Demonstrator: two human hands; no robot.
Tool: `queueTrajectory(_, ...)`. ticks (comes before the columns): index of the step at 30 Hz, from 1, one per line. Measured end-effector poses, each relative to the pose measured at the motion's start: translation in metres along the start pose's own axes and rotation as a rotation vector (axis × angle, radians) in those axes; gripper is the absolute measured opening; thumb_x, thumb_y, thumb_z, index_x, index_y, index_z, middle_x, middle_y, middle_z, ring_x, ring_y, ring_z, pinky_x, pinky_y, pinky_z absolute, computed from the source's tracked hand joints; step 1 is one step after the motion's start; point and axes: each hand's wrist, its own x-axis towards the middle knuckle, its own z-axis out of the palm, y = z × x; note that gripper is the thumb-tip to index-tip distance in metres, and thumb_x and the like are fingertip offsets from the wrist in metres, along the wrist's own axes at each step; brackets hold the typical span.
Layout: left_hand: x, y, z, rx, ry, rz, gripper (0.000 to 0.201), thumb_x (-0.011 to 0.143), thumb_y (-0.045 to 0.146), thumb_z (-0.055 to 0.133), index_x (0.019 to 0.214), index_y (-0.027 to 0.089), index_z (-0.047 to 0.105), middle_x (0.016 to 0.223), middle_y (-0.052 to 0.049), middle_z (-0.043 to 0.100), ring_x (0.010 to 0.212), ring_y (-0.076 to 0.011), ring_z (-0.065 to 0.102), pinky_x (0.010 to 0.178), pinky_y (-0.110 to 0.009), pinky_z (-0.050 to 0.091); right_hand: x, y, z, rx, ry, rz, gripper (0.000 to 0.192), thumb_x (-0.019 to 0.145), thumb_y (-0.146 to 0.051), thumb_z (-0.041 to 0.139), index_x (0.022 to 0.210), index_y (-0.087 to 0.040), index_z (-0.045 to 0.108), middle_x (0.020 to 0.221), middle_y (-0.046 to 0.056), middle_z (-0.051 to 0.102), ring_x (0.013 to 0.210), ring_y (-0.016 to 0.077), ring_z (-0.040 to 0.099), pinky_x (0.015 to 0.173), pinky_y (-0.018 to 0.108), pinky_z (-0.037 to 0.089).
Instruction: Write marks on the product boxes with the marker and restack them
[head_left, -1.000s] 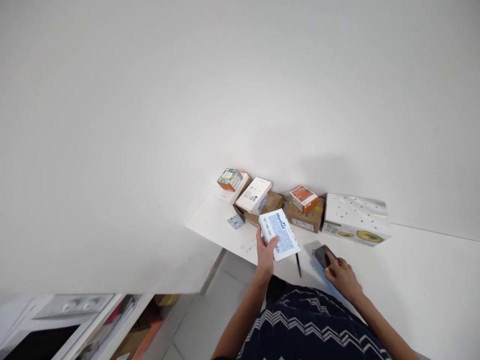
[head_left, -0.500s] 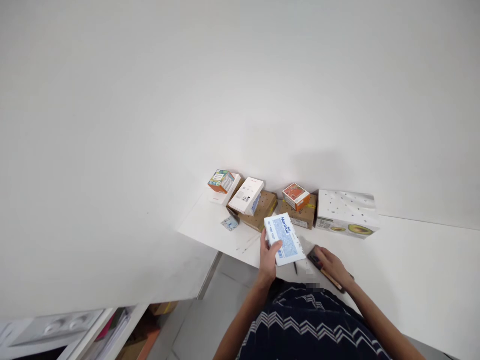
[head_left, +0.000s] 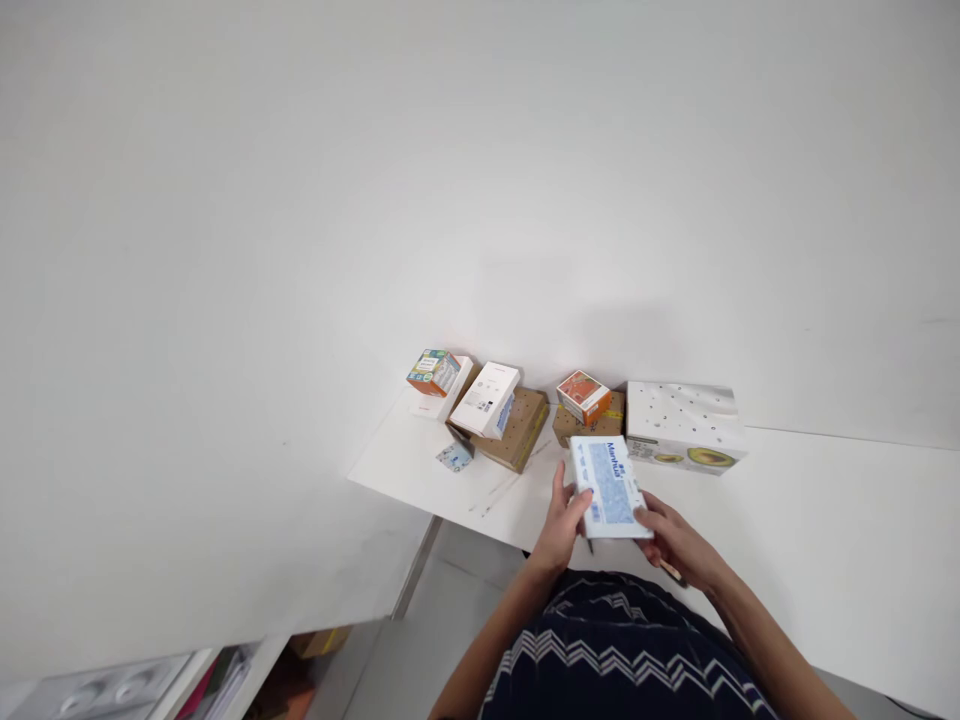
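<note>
- Where the head view shows both hands, the packet (head_left: pixel 609 480) sits between the two sets of fingers, printed face up, apparently clear of the table (head_left: pixel 825 520).
- Left hand (head_left: pixel 566 522): clamped on packet, thumb on its face; forefinger stands apart from the thumb, other fingers mostly hidden.
- Right hand (head_left: pixel 676 540): clamped on packet, thumb over the near right corner, fingers curled beneath, partly hidden.
- Beyond fingertips: orange box (head_left: pixel 583 397) atop brown box (head_left: pixel 616 428); avocado box (head_left: pixel 682 420) just beside, to the right.
- Well left of left fingers: white box (head_left: pixel 486 395), card (head_left: pixel 455 457).
- Below right fingers: dark object (head_left: pixel 675 575), mostly covered, identity unclear.
- Step in hand (judged): two-handed hold.
- Next move (judged) calls for even thumb pressure; uneven grip might tilt the packet.
</note>
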Motion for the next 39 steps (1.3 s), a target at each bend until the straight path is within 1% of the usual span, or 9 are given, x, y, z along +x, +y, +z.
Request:
queueTrajectory(6, 0.006, 0.01, -0.014, 0.172, 0.134, -0.042, 0.079, 0.075, 0.049, 0.068, 0.144, 0.029, 0.033, 0.131, -0.012, 0.051, 0.109, -0.0213, 0.057, 0.086, -0.031, 0.046, 0.017, -0.029, -0.029, 0.25, 0.359, -0.156, 0.033, 0.073, -0.04, 0.073, 0.095, -0.022, 0.057, 0.07, -0.004, 0.06, 0.041, 0.0066, 0.047, 0.033, 0.019, 0.04)
queueTrajectory(9, 0.009, 0.011, -0.015, 0.223, 0.163, -0.005, 0.082, 0.071, 0.041, 0.072, 0.143, 0.025, 0.035, 0.126, -0.013, 0.052, 0.105, -0.0206, 0.057, 0.084, -0.031, 0.044, 0.038, -0.043, -0.048, 0.332, 0.511, -0.239, 0.03, 0.07, -0.038, 0.074, 0.089, -0.022, 0.058, 0.073, -0.003, 0.062, 0.055, 0.0118, 0.062, 0.049, 0.022, 0.055)
queueTrajectory(12, 0.017, 0.011, -0.014, 0.256, 0.171, 0.046, 0.082, 0.068, 0.036, 0.076, 0.14, 0.023, 0.039, 0.121, -0.013, 0.054, 0.096, -0.0185, 0.059, 0.083, -0.031, 0.044, 0.055, -0.043, -0.061, 0.396, 0.582, -0.248, 0.027, 0.067, -0.036, 0.076, 0.079, -0.022, 0.057, 0.072, -0.001, 0.063, 0.076, 0.0176, 0.069, 0.07, 0.027, 0.061)
queueTrajectory(16, 0.041, 0.015, -0.018, 0.329, 0.185, 0.124, 0.077, 0.062, 0.033, 0.08, 0.132, 0.024, 0.049, 0.119, -0.013, 0.053, 0.095, -0.0201, 0.058, 0.086, -0.035, 0.045, 0.063, -0.028, -0.067, 0.401, 0.562, -0.229, 0.026, 0.064, -0.032, 0.079, 0.077, -0.022, 0.059, 0.074, 0.001, 0.066, 0.083, 0.0201, 0.07, 0.079, 0.032, 0.06)
queueTrajectory(20, 0.08, 0.031, -0.015, 0.522, 0.174, 0.286, 0.085, 0.057, 0.03, 0.082, 0.134, 0.024, 0.047, 0.135, -0.014, 0.045, 0.123, -0.0307, 0.046, 0.103, -0.043, 0.035, 0.057, -0.005, -0.061, 0.377, 0.544, -0.208, 0.028, 0.064, -0.036, 0.079, 0.083, -0.023, 0.063, 0.08, 0.001, 0.068, 0.084, 0.0194, 0.071, 0.085, 0.031, 0.058)
queueTrajectory(22, 0.102, 0.04, -0.006, 0.645, 0.131, 0.374, 0.092, 0.054, 0.028, 0.083, 0.137, 0.023, 0.044, 0.143, -0.015, 0.038, 0.137, -0.0332, 0.031, 0.112, -0.044, 0.024, 0.054, 0.006, -0.054, 0.35, 0.531, -0.195, 0.03, 0.064, -0.039, 0.078, 0.084, -0.024, 0.063, 0.08, 0.001, 0.068, 0.084, 0.0202, 0.071, 0.084, 0.032, 0.059)
queueTrajectory(27, 0.152, 0.049, 0.021, 1.014, 0.129, 0.334, 0.104, 0.049, 0.026, 0.084, 0.141, 0.03, 0.035, 0.158, -0.014, 0.007, 0.145, -0.0396, 0.006, 0.114, -0.051, 0.01, 0.047, 0.028, -0.032, 0.297, 0.466, -0.129, 0.029, 0.062, -0.036, 0.079, 0.084, -0.022, 0.066, 0.079, 0.006, 0.069, 0.075, 0.0241, 0.072, 0.074, 0.036, 0.062)
queueTrajectory(33, 0.179, 0.039, 0.021, 1.081, 0.157, 0.371, 0.095, 0.054, 0.021, 0.079, 0.139, 0.031, 0.039, 0.155, -0.014, 0.013, 0.143, -0.0382, 0.018, 0.113, -0.052, 0.014, 0.04, 0.033, -0.018, 0.285, 0.43, -0.097, 0.026, 0.063, -0.033, 0.08, 0.082, -0.022, 0.066, 0.076, 0.005, 0.071, 0.07, 0.0221, 0.072, 0.071, 0.037, 0.062)
queueTrajectory(39, 0.161, 0.036, 0.006, 1.017, 0.149, 0.427, 0.086, 0.054, 0.018, 0.078, 0.133, 0.03, 0.047, 0.147, -0.009, 0.025, 0.136, -0.0289, 0.032, 0.111, -0.039, 0.026, 0.042, 0.033, -0.018, 0.278, 0.406, -0.07, 0.022, 0.062, -0.036, 0.079, 0.076, -0.024, 0.066, 0.074, 0.004, 0.07, 0.066, 0.0215, 0.071, 0.066, 0.035, 0.062)
